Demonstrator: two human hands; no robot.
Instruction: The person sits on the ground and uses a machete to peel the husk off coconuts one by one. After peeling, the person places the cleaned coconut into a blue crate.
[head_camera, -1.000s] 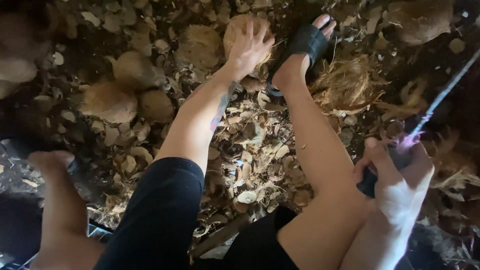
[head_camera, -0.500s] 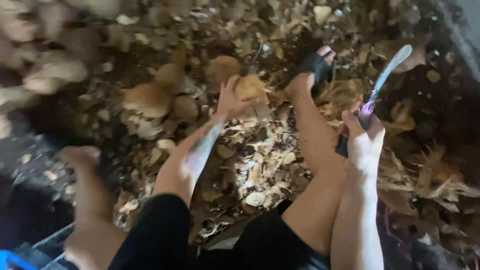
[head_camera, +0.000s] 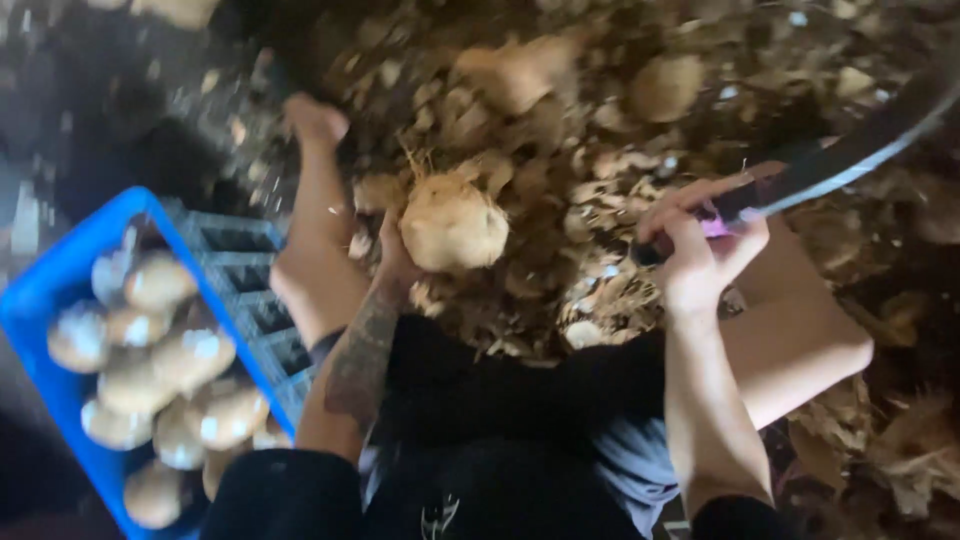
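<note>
The coconut (head_camera: 455, 222) sits in the left hand (head_camera: 395, 255) right in front of the lap, and over to the right the right hand (head_camera: 700, 250) grips a long knife (head_camera: 840, 160) whose blade runs up and off to the right. A crate (head_camera: 60, 290) on the far left has a bunch of peeled coconuts (head_camera: 170, 370) in it. Husk scraps (head_camera: 600, 300) lie on the ground between the legs, with more coconuts (head_camera: 520, 70) on the ground farther ahead.

Blade (head_camera: 860, 150) tip cut off, blurred
</note>
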